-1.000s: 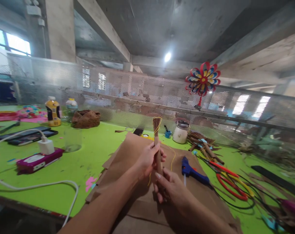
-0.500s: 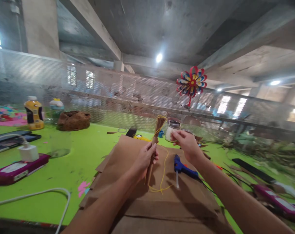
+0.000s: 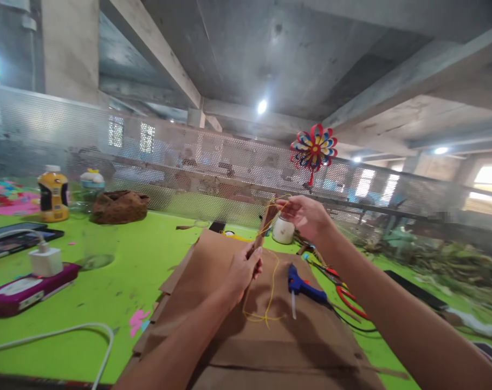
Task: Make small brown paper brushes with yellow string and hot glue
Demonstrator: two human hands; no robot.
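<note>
white jar (image 3: 283, 231), contents unclear, yellow thread (image 3: 273, 281) in right hand (image 3: 306, 218)

bare left hand (image 3: 244, 266), bare right hand (image 3: 311, 218) too, slim forearms (image 3: 195, 330) also bare, basically as far as shows

I'm seeing room over the brown sheets (image 3: 217, 254) left of the glue gun (image 3: 306, 288), though yellow thread (image 3: 266, 318) is crossing it. Beyond, a white jar (image 3: 283, 231) is blocking.
</note>
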